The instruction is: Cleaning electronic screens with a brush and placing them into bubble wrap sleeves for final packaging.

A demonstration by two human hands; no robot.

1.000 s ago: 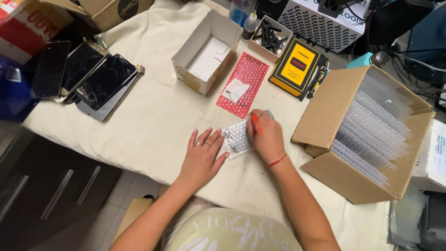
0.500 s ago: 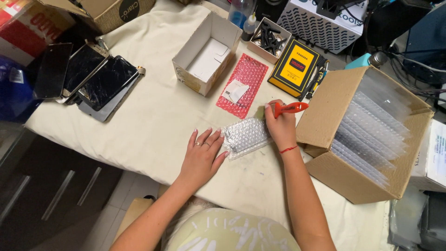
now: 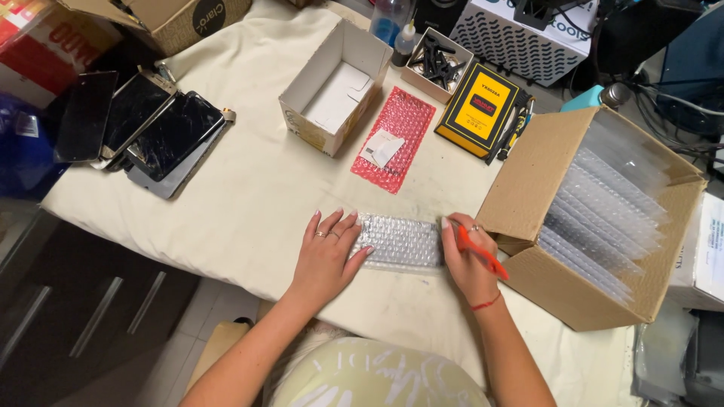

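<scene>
Fingers: left hand [image 3: 326,252] is lying flat with fingers spread, pressing the left end of the clear bubble-wrap pouch [image 3: 400,241]; right hand [image 3: 469,260] is curling around a red pen [image 3: 483,252] while its fingertips are touching the pouch's right end.
Pouch: is lying flat on the cream-covered table [image 3: 249,196], between both hands, just beside the big cardboard box [image 3: 543,181].
Big box: is standing open on the right, holding a row of clear bubble pouches [image 3: 603,203].
Farther back: a red bubble bag [image 3: 396,139] is lying beside a small open white box [image 3: 335,87]; a yellow-and-black box [image 3: 480,109] is sitting behind it.
Left edge: cracked phone screens [image 3: 143,124] are lying stacked.
</scene>
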